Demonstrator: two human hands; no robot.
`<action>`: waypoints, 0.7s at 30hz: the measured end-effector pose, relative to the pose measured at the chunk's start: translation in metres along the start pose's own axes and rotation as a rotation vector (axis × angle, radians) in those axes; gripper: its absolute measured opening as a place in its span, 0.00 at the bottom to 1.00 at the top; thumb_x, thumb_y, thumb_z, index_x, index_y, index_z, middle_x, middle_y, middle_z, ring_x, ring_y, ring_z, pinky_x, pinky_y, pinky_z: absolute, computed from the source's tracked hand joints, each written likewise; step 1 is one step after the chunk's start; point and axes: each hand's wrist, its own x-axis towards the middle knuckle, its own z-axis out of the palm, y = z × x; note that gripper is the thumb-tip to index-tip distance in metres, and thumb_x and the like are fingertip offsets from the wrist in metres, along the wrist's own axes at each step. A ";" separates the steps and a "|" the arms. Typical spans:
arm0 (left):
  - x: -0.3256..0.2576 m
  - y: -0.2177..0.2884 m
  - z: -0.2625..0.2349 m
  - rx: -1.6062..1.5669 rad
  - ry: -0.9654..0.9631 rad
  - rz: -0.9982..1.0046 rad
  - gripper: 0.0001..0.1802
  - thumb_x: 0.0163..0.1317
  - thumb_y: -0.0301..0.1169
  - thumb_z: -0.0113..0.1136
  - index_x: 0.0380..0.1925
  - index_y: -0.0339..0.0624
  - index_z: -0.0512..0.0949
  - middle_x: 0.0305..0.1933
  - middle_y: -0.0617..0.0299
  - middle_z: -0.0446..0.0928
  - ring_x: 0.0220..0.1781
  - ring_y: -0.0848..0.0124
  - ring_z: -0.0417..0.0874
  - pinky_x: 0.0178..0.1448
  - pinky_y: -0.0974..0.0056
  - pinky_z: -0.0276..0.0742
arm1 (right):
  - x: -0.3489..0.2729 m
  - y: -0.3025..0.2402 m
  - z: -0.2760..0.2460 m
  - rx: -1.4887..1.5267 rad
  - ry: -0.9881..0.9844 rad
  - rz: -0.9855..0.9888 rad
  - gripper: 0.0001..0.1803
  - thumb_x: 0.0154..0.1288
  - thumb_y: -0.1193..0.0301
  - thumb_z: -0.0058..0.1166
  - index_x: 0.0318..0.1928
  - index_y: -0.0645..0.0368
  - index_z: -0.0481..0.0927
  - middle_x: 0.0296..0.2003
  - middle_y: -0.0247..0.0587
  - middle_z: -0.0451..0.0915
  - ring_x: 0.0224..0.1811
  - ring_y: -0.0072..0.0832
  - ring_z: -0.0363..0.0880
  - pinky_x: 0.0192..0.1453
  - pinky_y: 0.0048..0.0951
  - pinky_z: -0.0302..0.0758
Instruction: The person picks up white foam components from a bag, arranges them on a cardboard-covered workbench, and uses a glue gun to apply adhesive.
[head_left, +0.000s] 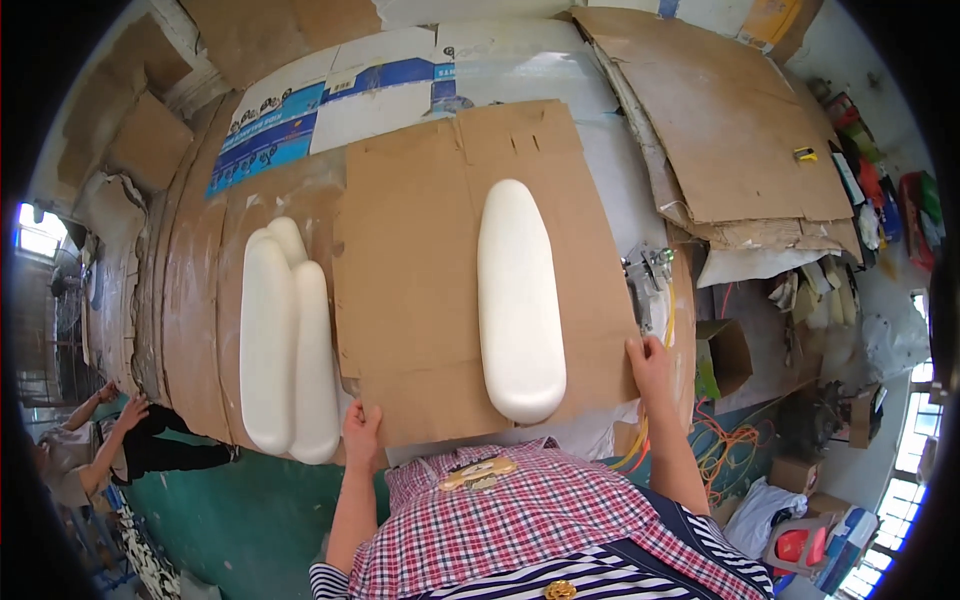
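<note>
A brown cardboard sheet [410, 260] lies in front of me on the table. On it rests a long, smooth white foam-like piece [520, 300] with rounded ends, its narrower end pointing away from me. My left hand [362, 434] is closed on the sheet's near left corner, and my right hand [650, 368] pinches its near right corner. To the left, three similar white pieces [270, 340] lie bunched together, partly overlapping. Just beyond the sheet's right edge sits a metal spray gun [652, 285] with a yellow hose.
Large cardboard sheets [720, 130] are stacked at the back right, with a small yellow cutter [805, 154] on top. Tangled orange hoses [735, 445] and an open box [725, 358] are at the right. Another person [90, 450] works at the far left.
</note>
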 end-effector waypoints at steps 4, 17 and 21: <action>-0.006 -0.034 -0.019 0.058 0.045 -0.113 0.17 0.61 0.26 0.57 0.51 0.37 0.69 0.47 0.62 0.78 0.46 0.75 0.77 0.52 0.70 0.71 | -0.048 0.028 0.011 -0.125 -0.068 0.019 0.17 0.58 0.62 0.57 0.29 0.66 0.74 0.22 0.48 0.74 0.26 0.37 0.74 0.32 0.35 0.70; -0.008 -0.044 -0.076 0.664 -0.052 -0.320 0.21 0.52 0.36 0.66 0.42 0.34 0.76 0.32 0.61 0.79 0.34 0.74 0.78 0.38 0.70 0.73 | -0.078 0.014 0.005 -0.660 -0.132 -0.284 0.19 0.58 0.59 0.54 0.38 0.65 0.77 0.29 0.53 0.78 0.33 0.48 0.77 0.41 0.44 0.74; -0.011 0.024 -0.055 1.160 -0.072 0.128 0.23 0.51 0.38 0.65 0.42 0.32 0.77 0.33 0.54 0.79 0.35 0.67 0.80 0.39 0.66 0.75 | -0.080 -0.051 0.032 -0.340 -0.156 -0.199 0.22 0.57 0.61 0.56 0.46 0.65 0.74 0.31 0.54 0.79 0.37 0.47 0.78 0.43 0.42 0.75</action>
